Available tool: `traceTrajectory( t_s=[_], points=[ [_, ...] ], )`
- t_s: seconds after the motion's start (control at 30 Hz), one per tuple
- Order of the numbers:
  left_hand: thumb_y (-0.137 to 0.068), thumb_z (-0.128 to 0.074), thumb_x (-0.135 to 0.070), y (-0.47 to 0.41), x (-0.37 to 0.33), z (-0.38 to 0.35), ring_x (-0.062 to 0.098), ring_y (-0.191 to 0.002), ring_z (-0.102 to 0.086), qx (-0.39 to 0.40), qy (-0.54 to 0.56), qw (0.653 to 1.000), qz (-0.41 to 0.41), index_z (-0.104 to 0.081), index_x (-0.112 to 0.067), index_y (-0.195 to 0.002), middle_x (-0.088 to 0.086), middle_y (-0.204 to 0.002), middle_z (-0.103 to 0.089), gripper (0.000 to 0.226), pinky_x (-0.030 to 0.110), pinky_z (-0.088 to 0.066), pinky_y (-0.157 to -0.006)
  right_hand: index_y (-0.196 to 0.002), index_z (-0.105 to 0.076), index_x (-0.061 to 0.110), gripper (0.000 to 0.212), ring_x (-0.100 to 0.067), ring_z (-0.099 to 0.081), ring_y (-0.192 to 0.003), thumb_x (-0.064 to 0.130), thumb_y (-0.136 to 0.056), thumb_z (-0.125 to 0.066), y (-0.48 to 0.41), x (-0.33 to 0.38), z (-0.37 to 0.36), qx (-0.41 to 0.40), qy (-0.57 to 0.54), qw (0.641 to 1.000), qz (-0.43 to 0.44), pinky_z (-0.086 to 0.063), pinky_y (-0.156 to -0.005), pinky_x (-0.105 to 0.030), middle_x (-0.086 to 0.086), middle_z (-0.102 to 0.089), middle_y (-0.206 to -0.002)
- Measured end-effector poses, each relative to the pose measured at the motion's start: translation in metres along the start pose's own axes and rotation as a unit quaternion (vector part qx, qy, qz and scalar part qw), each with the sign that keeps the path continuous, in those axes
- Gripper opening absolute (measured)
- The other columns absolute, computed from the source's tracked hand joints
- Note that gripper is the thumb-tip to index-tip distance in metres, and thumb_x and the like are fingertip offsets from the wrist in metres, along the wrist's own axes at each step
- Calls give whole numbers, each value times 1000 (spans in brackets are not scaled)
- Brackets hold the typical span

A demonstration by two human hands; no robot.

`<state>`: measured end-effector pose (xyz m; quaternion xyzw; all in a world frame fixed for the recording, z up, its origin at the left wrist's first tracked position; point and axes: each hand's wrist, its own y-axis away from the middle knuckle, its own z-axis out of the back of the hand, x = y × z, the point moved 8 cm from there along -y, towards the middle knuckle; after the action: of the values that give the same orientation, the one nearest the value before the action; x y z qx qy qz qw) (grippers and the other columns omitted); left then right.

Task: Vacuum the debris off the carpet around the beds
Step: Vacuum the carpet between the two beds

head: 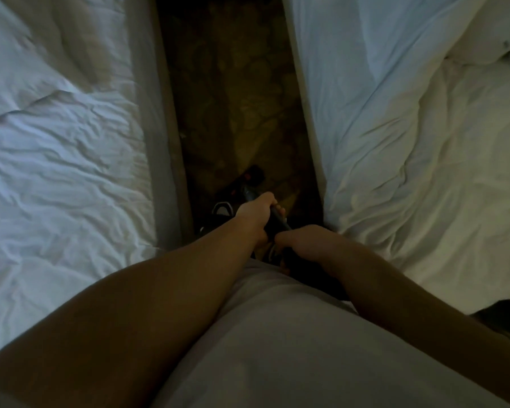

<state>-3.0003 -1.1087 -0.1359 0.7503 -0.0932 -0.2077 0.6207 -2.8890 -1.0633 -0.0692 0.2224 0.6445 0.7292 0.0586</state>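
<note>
Head view: both hands are clamped on the dark handle (278,222) of the vacuum (251,178), just below the middle of the frame. The left hand (256,214) grips higher in the frame, fingers curled round the handle, and the right hand (304,241) grips just beside it, nearer the body. The vacuum's dark body, with small red marks, sits on the carpet (236,92) right above the hands.

The step in hand looks like working the aisle between the beds, and most of that strip appears not yet covered. It runs from the centre to the top of the frame. The next move likely calls for a straight push up the frame.

The carpet is dim and patterned, so I cannot tell whether any debris lies on it. The aisle is narrow. The bed on the left (56,136) shows a grey side panel along it, and the rumpled white bedding of the bed on the right (418,136) hangs over the other edge. There is room lengthwise and little sideways, and that overhanging bedding could get caught by the vacuum.
</note>
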Motion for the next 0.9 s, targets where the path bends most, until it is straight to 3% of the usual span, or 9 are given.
traceTrajectory(
  t_s=[0.1,0.23,0.47,0.63,0.9],
  points=[
    [-90,-59,-5,3,1,13,19,-64,-58,14,4,1000,3,-55,-7,-87,8,-74,-57,6,36,-53,-66,-96,-76,0,27,-23,-70,-57,25,-85,-74,4,1,-11,5,19,1000,0,-52,-54,-27,-12,-77,-75],
    [-90,-62,-5,1,-22,38,20,-68,-60,9,-5,1000,-9,-58,-5,-93,9,-75,-60,5,37,-55,-72,-90,-76,-2,28,-29,-74,-67,26,-85,-73,-8,17,-36,8,5,1000,8,-64,-67,-38,-16,-77,-80],
    [-87,-65,-10,-26,-104,96,24,-73,-63,-14,-67,996,-49,-62,-5,-83,9,-74,-64,7,43,-55,-82,-89,-70,-3,22,-19,-69,-55,19,-93,-69,-41,88,-95,28,-34,998,43,-55,-56,-30,-11,-72,-68],
    [-91,-63,-9,-45,-171,111,22,-68,-61,-19,-95,993,-75,-59,-5,-92,8,-74,-62,6,38,-54,-71,-87,-68,1,21,-17,-67,-53,20,-96,-67,-72,145,-115,45,-57,996,53,-53,-52,-26,-9,-70,-65],
    [-88,-65,-14,-72,-238,136,18,-62,-62,-47,-102,991,-76,-60,-9,-91,6,-77,-62,7,33,-54,-63,-86,-65,4,20,-21,-66,-58,22,-95,-66,-104,210,-137,73,-69,994,53,-53,-60,-32,-12,-68,-75]
  ],
)
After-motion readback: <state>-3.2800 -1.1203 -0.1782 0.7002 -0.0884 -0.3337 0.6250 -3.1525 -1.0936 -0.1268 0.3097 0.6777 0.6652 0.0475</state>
